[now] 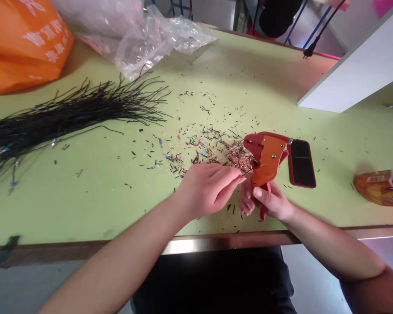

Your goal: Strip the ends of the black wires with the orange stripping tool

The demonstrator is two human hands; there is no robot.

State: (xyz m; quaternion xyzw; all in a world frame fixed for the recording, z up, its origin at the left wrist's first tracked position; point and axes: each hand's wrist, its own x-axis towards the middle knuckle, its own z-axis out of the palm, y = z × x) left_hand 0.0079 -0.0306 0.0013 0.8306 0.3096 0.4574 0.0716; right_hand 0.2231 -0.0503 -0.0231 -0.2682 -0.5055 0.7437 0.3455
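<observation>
My right hand is closed round the handles of a red and orange wire stripper, which stands upright above the table with its head to the left. Beside it, my left hand pinches a thin black wire that reaches toward the tool's side. Whether the wire's end sits inside the tool is too small to tell. Under and behind the hands lie copper strands and many short black offcuts, some with blue ends. A large bundle of black wires lies at the left.
An orange bag and clear plastic bags lie at the back left. Right of the tool is a black phone-like object with a red edge. A bottle lies at the far right, and a white panel stands behind.
</observation>
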